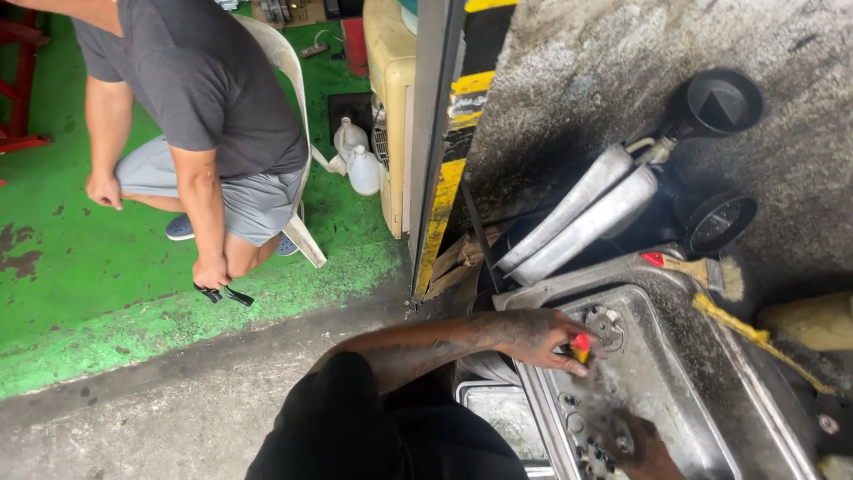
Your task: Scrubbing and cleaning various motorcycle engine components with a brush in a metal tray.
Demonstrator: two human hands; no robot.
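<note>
The left hand (533, 336) pinches a small red-capped tool (580, 345) over the metal tray (702, 391), its long axis running roughly twelve to six, while the right hand (641, 449), at five o'clock from it, closes on a greasy part (619, 437) in the tray.

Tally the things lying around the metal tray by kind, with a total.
Black funnels: 2
Silver cylinders: 2
Paintbrushes: 2
White plastic jugs: 2
Total: 8
</note>
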